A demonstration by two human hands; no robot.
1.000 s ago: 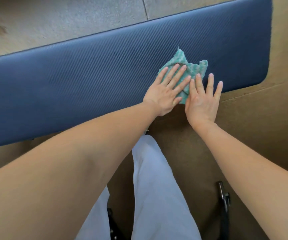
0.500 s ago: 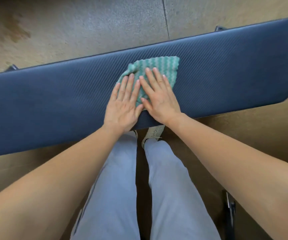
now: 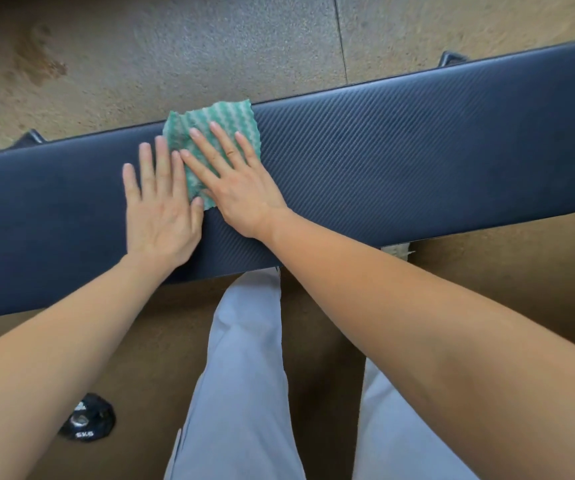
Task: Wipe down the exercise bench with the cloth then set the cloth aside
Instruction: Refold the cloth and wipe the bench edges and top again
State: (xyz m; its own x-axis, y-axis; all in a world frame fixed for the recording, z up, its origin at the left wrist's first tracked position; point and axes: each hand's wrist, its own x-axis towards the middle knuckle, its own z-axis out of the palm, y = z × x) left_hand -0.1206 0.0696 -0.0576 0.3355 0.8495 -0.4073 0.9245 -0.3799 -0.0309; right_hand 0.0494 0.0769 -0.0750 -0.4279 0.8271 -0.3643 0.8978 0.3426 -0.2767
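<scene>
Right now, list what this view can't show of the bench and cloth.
- Bench: left end cut off by the frame edge; its legs are under the pad.
- Cloth: near part covered by the right hand and left hand.
- Weight: partly behind the left forearm, marking too small to read surely.

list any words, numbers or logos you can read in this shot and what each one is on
"5KG", in small white print, reads fairly surely on the round black weight on the floor at lower left.
A small white logo above that on the same weight is too blurred to read.
No text shows on the dark blue padded bench, the green and white wavy-striped cloth or the pale grey trousers.
</scene>
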